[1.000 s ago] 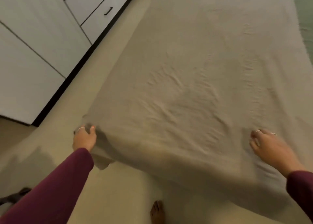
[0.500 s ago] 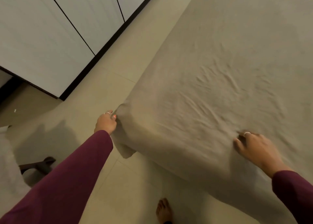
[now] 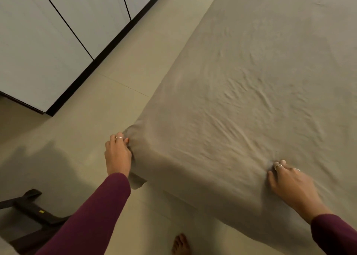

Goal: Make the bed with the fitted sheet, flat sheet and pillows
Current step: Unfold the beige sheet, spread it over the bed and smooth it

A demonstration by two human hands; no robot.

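Observation:
A beige sheet [image 3: 241, 92] covers the bed, with wrinkles across its near part. Its near left corner hangs over the mattress edge. My left hand [image 3: 117, 154] pinches the fabric at that corner, fingers curled into a bunch of cloth. My right hand [image 3: 287, 183] lies on top of the sheet near the foot edge, fingers curled and gathering a small fold of fabric. Both arms wear dark red sleeves. No pillows are in view.
White wardrobe doors [image 3: 48, 42] with a black plinth run along the left, across a strip of beige tiled floor [image 3: 123, 77]. A dark stand [image 3: 32, 210] sits at the lower left. My bare foot [image 3: 180, 244] stands on the floor by the bed's foot.
The view has shifted toward the bed's left corner. My left hand has kept hold of the corner fabric and pulled it down; my right hand has slid along the sheet and bunched it.

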